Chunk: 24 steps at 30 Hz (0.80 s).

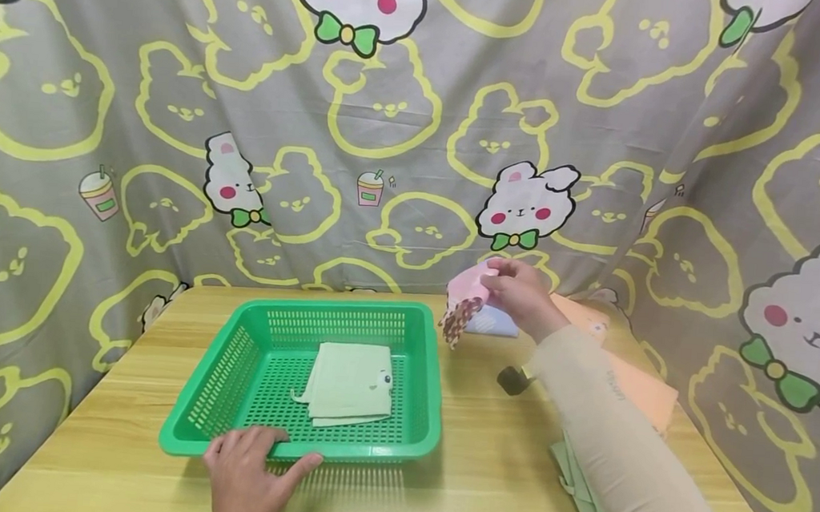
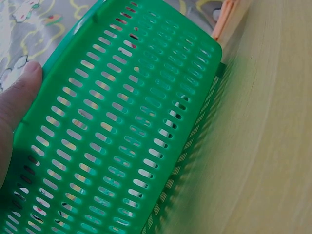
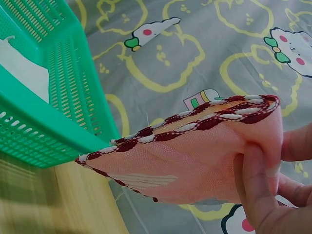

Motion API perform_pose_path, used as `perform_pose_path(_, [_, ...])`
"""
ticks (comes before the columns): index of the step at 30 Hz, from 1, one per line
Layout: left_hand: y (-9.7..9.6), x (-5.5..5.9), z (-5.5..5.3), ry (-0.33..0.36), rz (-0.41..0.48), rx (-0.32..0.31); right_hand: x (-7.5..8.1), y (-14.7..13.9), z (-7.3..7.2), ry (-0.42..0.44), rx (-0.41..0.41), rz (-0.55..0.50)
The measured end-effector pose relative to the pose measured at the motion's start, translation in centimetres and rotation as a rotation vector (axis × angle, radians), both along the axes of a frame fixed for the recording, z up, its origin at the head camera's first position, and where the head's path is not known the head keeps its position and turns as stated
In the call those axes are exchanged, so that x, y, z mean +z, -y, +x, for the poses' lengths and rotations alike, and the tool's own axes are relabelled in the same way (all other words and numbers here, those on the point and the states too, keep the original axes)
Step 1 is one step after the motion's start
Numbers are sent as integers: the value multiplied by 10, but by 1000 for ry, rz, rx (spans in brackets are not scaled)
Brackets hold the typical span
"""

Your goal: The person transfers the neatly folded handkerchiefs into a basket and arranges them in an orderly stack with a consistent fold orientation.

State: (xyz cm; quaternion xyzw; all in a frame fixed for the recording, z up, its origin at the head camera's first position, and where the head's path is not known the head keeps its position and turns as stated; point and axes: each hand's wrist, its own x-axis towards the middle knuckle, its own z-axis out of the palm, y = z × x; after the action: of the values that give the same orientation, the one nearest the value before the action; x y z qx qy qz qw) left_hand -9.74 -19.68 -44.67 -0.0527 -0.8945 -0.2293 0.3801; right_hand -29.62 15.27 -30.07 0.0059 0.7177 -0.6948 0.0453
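Note:
My right hand (image 1: 523, 293) pinches a folded pink cloth (image 1: 476, 285) between thumb and fingers, raised above the table just right of the basket. In the right wrist view, the pink cloth (image 3: 209, 165) has a brown-and-white stitched edge and hangs out from the fingertips toward the basket. A green plastic basket (image 1: 431, 394) with slotted walls stands in front of me. Inside it lies a folded pale green cloth (image 1: 353, 376) with a small eye-like mark. My left hand (image 1: 248, 476) grips the basket's near rim, its thumb (image 2: 24, 87) along the outer side.
Behind the pink cloth lies a blue cloth (image 1: 495, 323). Orange cloths (image 1: 648, 395) are at the right, partly covered by my sleeve. More pale green cloth (image 1: 583, 491) lies near the front right. A small dark object (image 1: 513, 381) sits beside the forearm. A patterned curtain (image 1: 419, 144) surrounds the wooden table (image 1: 467, 485).

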Motion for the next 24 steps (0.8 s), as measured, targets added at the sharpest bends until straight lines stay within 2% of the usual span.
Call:
perform_pose_path(13, [0, 0, 0, -19, 3, -13, 3, 6, 4, -21, 21, -31])
perform_pose_path(24, [-2, 3, 2, 35, -3, 19, 8, 19, 8, -38, 59, -78])
